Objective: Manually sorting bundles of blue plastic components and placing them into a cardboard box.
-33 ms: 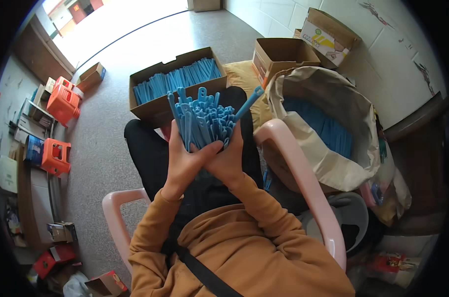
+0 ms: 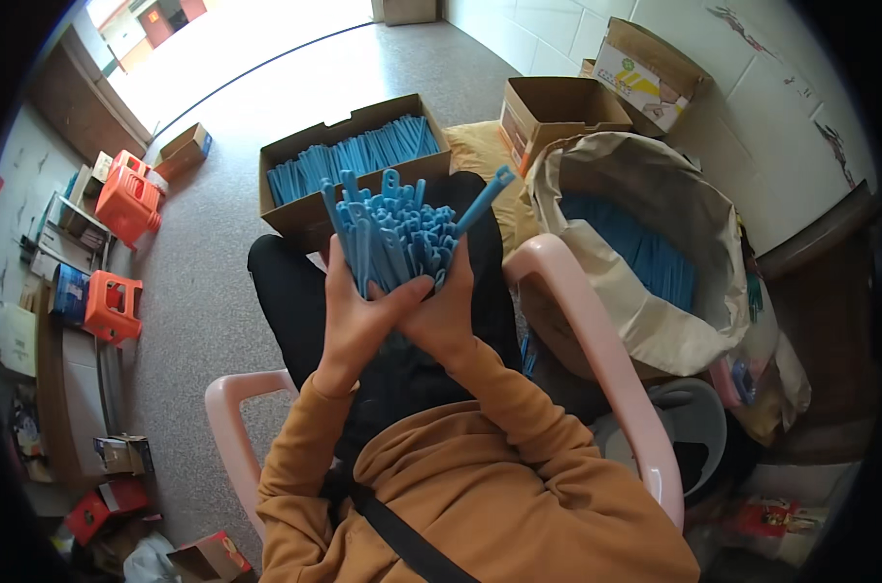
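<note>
A thick bundle of blue plastic sticks (image 2: 394, 233), several with small holes or loops at their ends, stands upright above my lap. My left hand (image 2: 352, 316) wraps its left side, thumb across the front. My right hand (image 2: 446, 316) clasps the other side, so both hands are closed round the bundle. One stick (image 2: 485, 199) leans out to the right, apart from the others. Just beyond my hands a cardboard box (image 2: 288, 219) holds rows of similar blue sticks (image 2: 363, 148). The lower ends of the bundle are hidden by my hands.
Pink chair armrests (image 2: 606, 364) flank me. On the right stands an open beige sack (image 2: 611, 306) with more blue sticks (image 2: 640, 257) inside. Behind it are an open cardboard box (image 2: 562, 105) and a white-printed carton (image 2: 645, 76). Orange stools (image 2: 113, 307) line the left wall.
The bundle and both hands have shifted slightly left relative to the box. The whole view has moved a little; my hold on the bundle looks the same.
</note>
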The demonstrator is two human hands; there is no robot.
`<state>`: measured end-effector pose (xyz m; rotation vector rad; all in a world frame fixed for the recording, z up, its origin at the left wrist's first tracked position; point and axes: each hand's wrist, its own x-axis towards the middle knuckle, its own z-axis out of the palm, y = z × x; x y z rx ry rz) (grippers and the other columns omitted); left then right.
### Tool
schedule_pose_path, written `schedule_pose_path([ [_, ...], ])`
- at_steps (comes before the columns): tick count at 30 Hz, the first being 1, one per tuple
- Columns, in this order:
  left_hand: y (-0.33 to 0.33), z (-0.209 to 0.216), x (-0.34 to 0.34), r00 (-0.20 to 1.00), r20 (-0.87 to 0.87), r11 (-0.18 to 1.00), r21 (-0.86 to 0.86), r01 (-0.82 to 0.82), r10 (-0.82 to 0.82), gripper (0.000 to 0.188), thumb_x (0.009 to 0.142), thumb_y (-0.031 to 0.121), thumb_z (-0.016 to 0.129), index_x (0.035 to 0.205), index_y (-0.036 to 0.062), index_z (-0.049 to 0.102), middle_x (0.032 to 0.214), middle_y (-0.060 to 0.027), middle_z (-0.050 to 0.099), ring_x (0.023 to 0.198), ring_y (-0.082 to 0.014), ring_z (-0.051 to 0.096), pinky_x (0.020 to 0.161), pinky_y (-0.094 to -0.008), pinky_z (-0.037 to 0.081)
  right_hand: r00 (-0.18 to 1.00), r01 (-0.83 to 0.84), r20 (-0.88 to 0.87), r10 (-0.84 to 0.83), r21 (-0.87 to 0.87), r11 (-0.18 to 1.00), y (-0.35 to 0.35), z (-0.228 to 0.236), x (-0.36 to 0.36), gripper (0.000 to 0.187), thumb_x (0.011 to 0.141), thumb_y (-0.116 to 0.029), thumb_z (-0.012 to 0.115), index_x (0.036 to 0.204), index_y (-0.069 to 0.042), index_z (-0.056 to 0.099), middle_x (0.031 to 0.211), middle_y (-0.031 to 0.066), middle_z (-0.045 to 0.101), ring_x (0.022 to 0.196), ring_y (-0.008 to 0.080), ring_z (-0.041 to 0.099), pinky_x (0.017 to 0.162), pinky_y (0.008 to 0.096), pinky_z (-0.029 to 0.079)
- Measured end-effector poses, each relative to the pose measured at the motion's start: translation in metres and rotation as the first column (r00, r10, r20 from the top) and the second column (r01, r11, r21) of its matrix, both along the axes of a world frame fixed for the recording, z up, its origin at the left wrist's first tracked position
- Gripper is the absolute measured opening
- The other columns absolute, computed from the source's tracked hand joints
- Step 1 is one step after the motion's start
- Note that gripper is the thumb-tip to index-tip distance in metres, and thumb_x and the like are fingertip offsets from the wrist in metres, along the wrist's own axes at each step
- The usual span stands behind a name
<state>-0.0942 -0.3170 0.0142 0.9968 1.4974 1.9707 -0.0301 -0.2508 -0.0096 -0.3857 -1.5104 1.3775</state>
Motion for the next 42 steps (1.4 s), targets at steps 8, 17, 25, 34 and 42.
schedule_pose_path([
  [8,-0.011,0.018,0.007,0.983,-0.17,0.998,0.007,-0.064,0.064,0.056,0.062,0.01,0.077,0.104,0.0002,0.041,0.097,-0.0088,0.055,0.089,-0.0136,0.055,0.078,-0.0271,0.046,0.993,-0.078,-0.093,0.071,-0.072,0.994,-0.014,0.01,0.005,0.066,0.058,-0.014,0.08,0.108,-0.001,0.039,0.092,0.0079,0.059,0.083,0.0163,0.06,0.072,0.0282,0.048],
  [17,-0.011,0.036,0.001,0.994,-0.101,0.997,-0.054,-0.047,0.041,0.055,0.065,0.014,0.076,0.104,-0.0013,0.041,0.094,-0.0097,0.056,0.087,-0.0133,0.056,0.075,-0.026,0.047,0.996,-0.052,-0.068,0.05,-0.027,0.998,-0.012,0.017,-0.006,0.065,0.06,-0.014,0.079,0.109,-0.002,0.04,0.094,0.0077,0.058,0.084,0.0136,0.058,0.072,0.0265,0.047],
  [25,-0.02,-0.039,0.016,0.982,0.185,0.999,-0.039,-0.022,0.029,0.06,0.066,0.013,0.075,0.111,0.0011,0.038,0.102,-0.0076,0.052,0.094,-0.0135,0.052,0.082,-0.0269,0.043,0.948,-0.195,0.261,0.184,0.018,0.981,-0.005,-0.035,0.019,0.061,0.06,-0.018,0.078,0.108,-0.003,0.043,0.095,0.0117,0.057,0.086,0.0208,0.058,0.075,0.0297,0.046],
  [34,-0.038,-0.092,0.018,0.993,0.076,0.996,-0.014,0.091,-0.09,0.083,0.062,0.016,0.079,0.126,0.0027,0.028,0.117,-0.0086,0.044,0.109,-0.0165,0.044,0.094,-0.0314,0.034,0.92,-0.293,0.276,0.279,0.011,0.956,-0.009,-0.071,0.039,0.092,0.059,-0.02,0.079,0.131,-0.003,0.024,0.112,0.0157,0.051,0.101,0.0237,0.055,0.085,0.0324,0.044],
  [42,-0.05,-0.112,0.011,0.987,0.127,0.993,0.075,0.09,-0.099,0.1,0.056,0.014,0.083,0.132,0.0012,0.02,0.126,-0.0107,0.04,0.118,-0.02,0.04,0.099,-0.0335,0.031,0.84,-0.482,0.323,0.436,0.074,0.873,-0.003,-0.082,0.05,0.112,0.055,-0.015,0.082,0.137,-0.005,0.007,0.13,0.0136,0.034,0.119,0.0223,0.039,0.099,0.0335,0.032],
])
